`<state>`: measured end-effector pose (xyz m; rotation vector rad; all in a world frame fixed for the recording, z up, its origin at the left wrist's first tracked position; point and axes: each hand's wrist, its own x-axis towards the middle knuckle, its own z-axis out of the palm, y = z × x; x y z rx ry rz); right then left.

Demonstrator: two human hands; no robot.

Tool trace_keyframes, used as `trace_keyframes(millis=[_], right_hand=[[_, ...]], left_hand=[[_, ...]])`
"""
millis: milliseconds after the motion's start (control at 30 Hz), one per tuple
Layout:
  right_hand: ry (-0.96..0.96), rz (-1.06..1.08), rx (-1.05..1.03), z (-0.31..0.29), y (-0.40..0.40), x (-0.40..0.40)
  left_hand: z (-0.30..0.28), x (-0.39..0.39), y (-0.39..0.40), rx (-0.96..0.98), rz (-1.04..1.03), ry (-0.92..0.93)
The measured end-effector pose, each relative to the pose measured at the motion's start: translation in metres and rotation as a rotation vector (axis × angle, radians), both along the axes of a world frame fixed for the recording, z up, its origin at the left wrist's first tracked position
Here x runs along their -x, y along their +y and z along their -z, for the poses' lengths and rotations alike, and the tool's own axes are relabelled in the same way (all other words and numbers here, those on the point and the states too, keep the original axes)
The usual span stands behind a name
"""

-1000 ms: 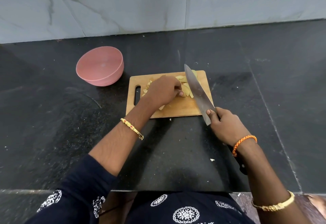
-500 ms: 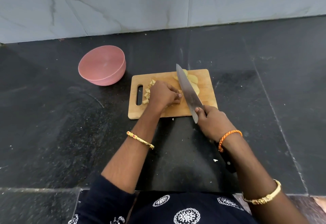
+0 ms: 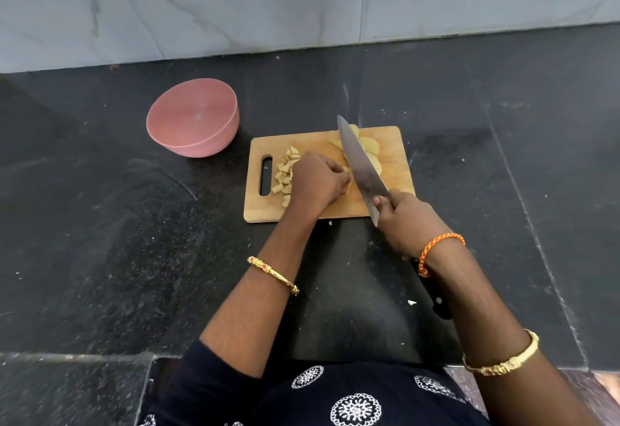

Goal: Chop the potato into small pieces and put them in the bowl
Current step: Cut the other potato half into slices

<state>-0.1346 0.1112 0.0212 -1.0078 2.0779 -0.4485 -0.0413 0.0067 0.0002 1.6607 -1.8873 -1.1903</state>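
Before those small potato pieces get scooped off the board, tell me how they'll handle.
The small potato pieces look like light, stiff, blocky chunks, so they should slide rather than roll across the cutting board. Their freshly cut faces are probably damp and a bit sticky or slippery. Lying in a loose pile, they will likely scatter if pushed toward the pink bowl carelessly.

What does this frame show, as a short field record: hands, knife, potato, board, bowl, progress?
left hand: fingers curled on a potato piece beside the blade
right hand: grips the knife
knife: blade angled across the board
chopped pieces: small heap near the board's handle slot
uncut slices: on the far side of the blade
cutting board: wooden, on the dark counter
bowl: pink, left of the board, no potato in it
progress: chopping unfinished
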Motion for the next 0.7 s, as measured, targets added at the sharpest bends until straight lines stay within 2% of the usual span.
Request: trace_keyframes(millis=[333, 700], right_hand=[[-0.004, -0.020, 0.014, 0.004, -0.009, 0.001], [-0.013, -0.094, -0.068, -0.001, -0.021, 0.005]], left_hand=[[-0.004, -0.002, -0.003, -0.005, 0.068, -0.052], [-0.004, -0.005, -0.001, -0.023, 0.031, 0.016]])
